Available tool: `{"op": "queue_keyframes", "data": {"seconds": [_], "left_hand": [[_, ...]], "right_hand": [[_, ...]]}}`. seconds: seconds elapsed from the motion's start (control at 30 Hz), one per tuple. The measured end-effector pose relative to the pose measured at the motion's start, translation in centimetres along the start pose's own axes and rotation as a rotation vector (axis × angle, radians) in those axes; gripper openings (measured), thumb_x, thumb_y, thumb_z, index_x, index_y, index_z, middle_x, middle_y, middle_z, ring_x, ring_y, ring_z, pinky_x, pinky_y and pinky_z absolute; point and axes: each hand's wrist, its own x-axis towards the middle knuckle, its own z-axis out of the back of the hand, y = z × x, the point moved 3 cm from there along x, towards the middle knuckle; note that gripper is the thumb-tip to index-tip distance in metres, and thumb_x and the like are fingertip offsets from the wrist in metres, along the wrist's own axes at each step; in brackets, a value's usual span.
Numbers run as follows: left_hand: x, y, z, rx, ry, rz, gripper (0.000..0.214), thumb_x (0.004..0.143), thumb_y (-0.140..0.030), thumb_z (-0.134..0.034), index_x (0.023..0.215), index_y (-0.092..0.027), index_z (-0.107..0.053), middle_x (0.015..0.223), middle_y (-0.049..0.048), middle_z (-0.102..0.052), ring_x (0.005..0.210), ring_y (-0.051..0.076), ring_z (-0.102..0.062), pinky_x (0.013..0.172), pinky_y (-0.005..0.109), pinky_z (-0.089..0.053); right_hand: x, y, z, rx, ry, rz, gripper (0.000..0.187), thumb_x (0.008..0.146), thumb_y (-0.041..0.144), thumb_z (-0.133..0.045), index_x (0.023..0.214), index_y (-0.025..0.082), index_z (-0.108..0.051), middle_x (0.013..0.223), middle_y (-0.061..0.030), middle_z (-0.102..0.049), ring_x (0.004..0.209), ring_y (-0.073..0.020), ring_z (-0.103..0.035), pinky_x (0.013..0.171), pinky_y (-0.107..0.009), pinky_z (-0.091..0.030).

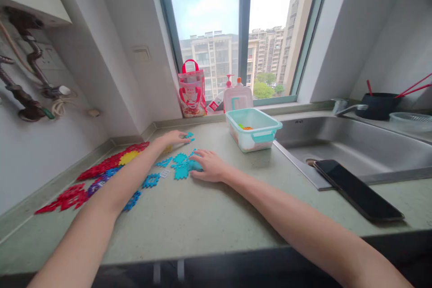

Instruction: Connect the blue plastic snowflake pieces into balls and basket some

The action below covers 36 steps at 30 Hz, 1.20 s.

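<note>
My left hand (pixel 176 137) reaches across the counter with thumb and fingers stretched out and apart. Its fingertips touch or nearly touch a small blue toothed plastic piece (pixel 189 135). Flat over a group of turquoise interlocking pieces (pixel 181 171) lies my right hand (pixel 212 166), fingers spread and partly covering them. Just left of this group are a blue triangular piece (pixel 164 162), a small white frame piece (pixel 164 173) and a darker blue square piece (pixel 151 181). My left forearm hides part of the pieces beneath it.
Red pieces (pixel 72 197), a yellow one (pixel 128 157) and purple ones (pixel 97 185) lie along the left wall. A turquoise-rimmed tub (pixel 253 132) with several pieces stands before the window. A phone (pixel 357 189) overhangs the sink (pixel 324 137). A red-handled bag (pixel 192 92) leans behind.
</note>
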Motion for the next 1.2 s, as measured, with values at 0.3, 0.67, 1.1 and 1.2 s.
{"op": "queue_keyframes", "data": {"seconds": [0.3, 0.67, 1.1, 1.2], "left_hand": [[-8.9, -4.3, 1.0, -0.017, -0.038, -0.239, 0.063, 0.099, -0.065, -0.043, 0.143, -0.028, -0.065, 0.148, 0.0106, -0.062, 0.138, 0.027, -0.057, 0.115, 0.035, -0.042], [-16.9, -1.1, 1.6, -0.245, 0.398, -0.084, 0.042, 0.071, -0.065, -0.078, 0.077, -0.023, -0.075, 0.076, 0.0046, -0.077, 0.062, 0.019, -0.067, 0.056, 0.028, -0.047], [-15.8, 0.6, 3.2, 0.038, 0.096, -0.134, 0.050, 0.076, -0.060, -0.073, 0.112, -0.025, -0.080, 0.105, 0.0035, -0.080, 0.092, 0.021, -0.071, 0.073, 0.024, -0.048], [-15.6, -0.6, 2.0, 0.044, 0.092, -0.200, 0.044, 0.085, -0.055, -0.067, 0.111, -0.023, -0.080, 0.103, 0.0051, -0.079, 0.088, 0.021, -0.071, 0.073, 0.026, -0.047]], "right_hand": [[0.0, -1.8, 0.6, 0.028, -0.073, -0.197, 0.063, 0.102, 0.062, -0.049, 0.152, 0.024, -0.053, 0.155, -0.0162, -0.053, 0.144, -0.0309, -0.050, 0.119, -0.051, -0.038], [0.2, -3.1, -0.3, 0.037, 0.007, -0.140, 0.062, 0.106, 0.058, -0.041, 0.153, 0.020, -0.051, 0.156, -0.0154, -0.054, 0.143, -0.0293, -0.052, 0.121, -0.049, -0.038], [0.4, -4.3, 1.7, 0.180, 0.097, -0.239, 0.047, 0.106, 0.038, -0.037, 0.133, 0.020, -0.072, 0.140, -0.0091, -0.070, 0.132, -0.0265, -0.064, 0.118, -0.043, -0.043], [0.3, -4.7, 2.5, 0.148, 0.156, -0.232, 0.039, 0.095, 0.021, -0.051, 0.124, 0.024, -0.078, 0.134, -0.0049, -0.073, 0.128, -0.0252, -0.067, 0.115, -0.039, -0.046]]}}
